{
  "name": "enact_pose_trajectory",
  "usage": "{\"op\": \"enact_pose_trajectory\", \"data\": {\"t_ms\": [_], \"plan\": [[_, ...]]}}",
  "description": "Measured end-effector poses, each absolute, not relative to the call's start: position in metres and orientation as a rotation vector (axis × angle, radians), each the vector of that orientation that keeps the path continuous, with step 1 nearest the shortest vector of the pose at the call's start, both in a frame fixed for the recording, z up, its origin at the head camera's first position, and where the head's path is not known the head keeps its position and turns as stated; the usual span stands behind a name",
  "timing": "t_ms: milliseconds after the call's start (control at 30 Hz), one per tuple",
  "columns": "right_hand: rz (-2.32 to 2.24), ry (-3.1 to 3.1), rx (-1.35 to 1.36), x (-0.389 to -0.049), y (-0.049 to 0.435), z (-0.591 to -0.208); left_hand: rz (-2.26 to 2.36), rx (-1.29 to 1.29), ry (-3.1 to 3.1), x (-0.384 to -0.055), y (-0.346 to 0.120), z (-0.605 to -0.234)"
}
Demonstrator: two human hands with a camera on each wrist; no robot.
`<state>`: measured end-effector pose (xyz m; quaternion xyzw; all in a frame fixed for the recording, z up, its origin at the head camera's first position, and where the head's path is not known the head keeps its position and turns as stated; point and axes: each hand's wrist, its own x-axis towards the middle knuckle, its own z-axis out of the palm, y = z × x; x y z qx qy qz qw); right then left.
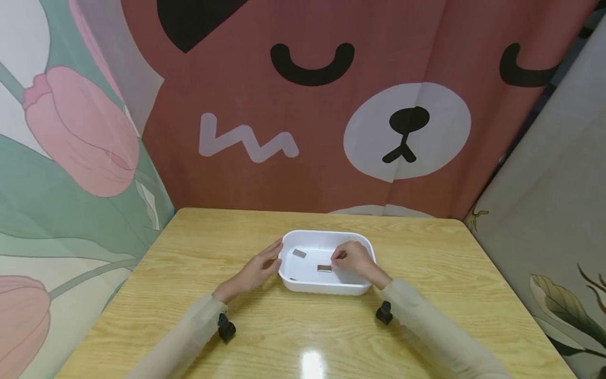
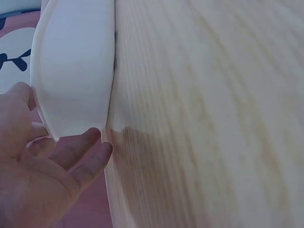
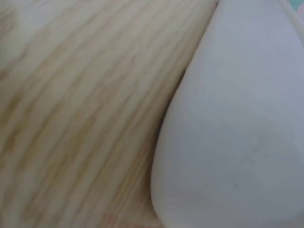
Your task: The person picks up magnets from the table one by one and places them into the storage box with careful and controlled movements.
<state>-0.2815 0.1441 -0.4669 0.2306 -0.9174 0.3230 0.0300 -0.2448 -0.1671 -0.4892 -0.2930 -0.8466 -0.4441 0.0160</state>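
Observation:
A white plastic basin (image 1: 303, 287) with rounded corners stands on the table. My left hand (image 1: 258, 268) is at its left end, relaxed fingers touching the wall and rim; the left wrist view shows these fingers (image 2: 90, 138) against the basin's end. My right hand (image 1: 354, 258) reaches over the right rim into the basin, its fingers curled together low over the floor; I cannot tell whether they pinch anything. Just left of those fingertips lies a small dark rectangular piece (image 1: 324, 268) with shiny edges. A flat grey rectangular piece (image 1: 299, 253) lies farther back on the left.
A sliver of another dark piece (image 1: 293, 279) shows behind the basin's front wall. The wood-grain table (image 1: 227, 231) ends at a printed curtain (image 1: 312, 173) behind. Curtains also hang on both sides. In the right wrist view, the basin's outer wall (image 3: 237, 123) hides the right hand.

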Motion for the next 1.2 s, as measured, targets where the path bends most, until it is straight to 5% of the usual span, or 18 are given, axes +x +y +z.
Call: {"op": "enact_pose_trajectory", "data": {"t_ms": [1200], "plan": [[1.224, -2.682, 0.431, -0.283, 0.195, -0.437, -1.320, -0.912, -2.577, -0.249, -0.173, -0.480]]}}
